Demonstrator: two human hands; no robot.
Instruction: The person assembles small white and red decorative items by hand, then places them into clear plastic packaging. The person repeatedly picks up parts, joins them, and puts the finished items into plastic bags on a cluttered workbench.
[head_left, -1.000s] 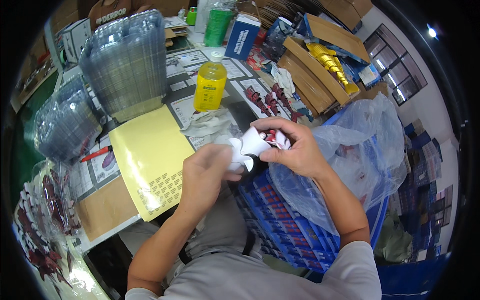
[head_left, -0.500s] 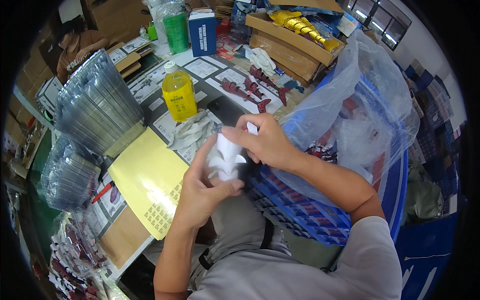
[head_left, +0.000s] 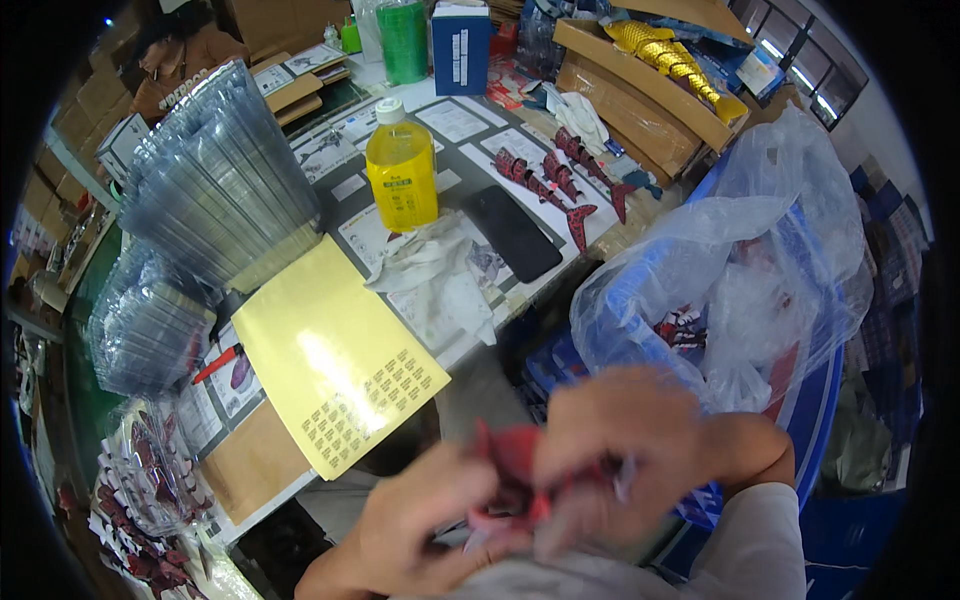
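Close to my body, both hands hold a red plastic toy part (head_left: 512, 450), which looks like a piece of a jointed toy fish. It is smeared by motion, and fingers cover much of it. My left hand (head_left: 425, 515) is closed round its left side. My right hand (head_left: 620, 440) grips it from the right and above. On the table ahead lie several red-and-black jointed fish tails (head_left: 545, 190). A crumpled white cloth (head_left: 440, 290) and a black phone (head_left: 512, 232) are nearer to my hands.
A yellow sticker sheet (head_left: 330, 350) overhangs the table edge. Behind it stand stacked clear plastic trays (head_left: 215, 180) and a yellow liquid bottle (head_left: 402, 175). At right is a blue crate (head_left: 825, 400) lined with a plastic bag (head_left: 790, 240). A carton (head_left: 630, 100) holds a golden fish.
My hands have come down toward my body. The toy's white finned side faced up before; now red shows between my hands. The view has shifted, and the phone is uncovered.
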